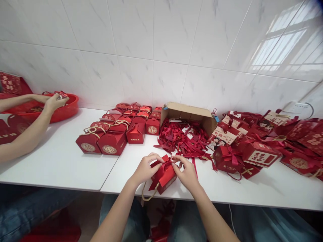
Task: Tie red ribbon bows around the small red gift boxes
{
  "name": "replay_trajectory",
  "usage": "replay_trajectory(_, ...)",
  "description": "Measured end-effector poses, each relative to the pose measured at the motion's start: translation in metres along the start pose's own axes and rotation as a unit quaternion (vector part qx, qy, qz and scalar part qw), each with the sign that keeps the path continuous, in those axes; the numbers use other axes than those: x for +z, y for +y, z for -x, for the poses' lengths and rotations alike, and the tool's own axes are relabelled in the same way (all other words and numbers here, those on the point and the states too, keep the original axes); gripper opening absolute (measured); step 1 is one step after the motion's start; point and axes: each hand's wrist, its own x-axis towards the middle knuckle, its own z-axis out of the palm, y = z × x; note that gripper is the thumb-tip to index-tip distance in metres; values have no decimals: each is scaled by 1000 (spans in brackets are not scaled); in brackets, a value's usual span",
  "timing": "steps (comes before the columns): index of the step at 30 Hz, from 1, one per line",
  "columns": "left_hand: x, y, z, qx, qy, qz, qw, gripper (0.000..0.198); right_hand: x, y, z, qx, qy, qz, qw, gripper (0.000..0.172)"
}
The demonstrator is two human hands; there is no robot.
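A small red gift box (165,176) with a gold rope handle lies near the front edge of the white table (63,161). My left hand (145,168) grips its left side, fingers curled over the top. My right hand (186,172) pinches the red ribbon (168,163) at the box's top. Just behind them spills a heap of loose red ribbons (184,139) from an open cardboard box (188,114).
Rows of closed red gift boxes (116,132) stand at the centre left. More red boxes and flat printed packs (259,141) pile up at the right. Another person's arms (27,134) reach to a red basin (67,107) at the far left. A tiled wall backs the table.
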Motion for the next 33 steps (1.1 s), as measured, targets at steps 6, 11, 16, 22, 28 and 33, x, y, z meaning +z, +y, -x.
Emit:
replay_trajectory(6, -1, 1, 1, 6, -1, -10, 1000, 17, -22, -22, -5, -21, -85, 37, 996, 23)
replay_trajectory(11, -6, 10, 2, 50, -20, -38, 998, 19, -23, -26, -18, -2, -105, 9, 994, 31)
replay_trajectory(16, -12, 18, 1, 87, -29, -115, 989, 17, -17, -20, -27, -99, -198, -22, 975, 27)
replay_trajectory(22, -16, 18, 3, 79, -35, -170, 982, 15, -24, -17, -20, -214, -248, 58, 943, 36)
replay_trajectory(28, -20, 17, -5, 71, -41, -195, 977, 13, -21, -11, -16, -241, -281, 152, 916, 47)
replay_trajectory(33, -24, 20, -9, 62, -81, -197, 975, 19, -18, -10, -16, -246, -284, 164, 912, 52)
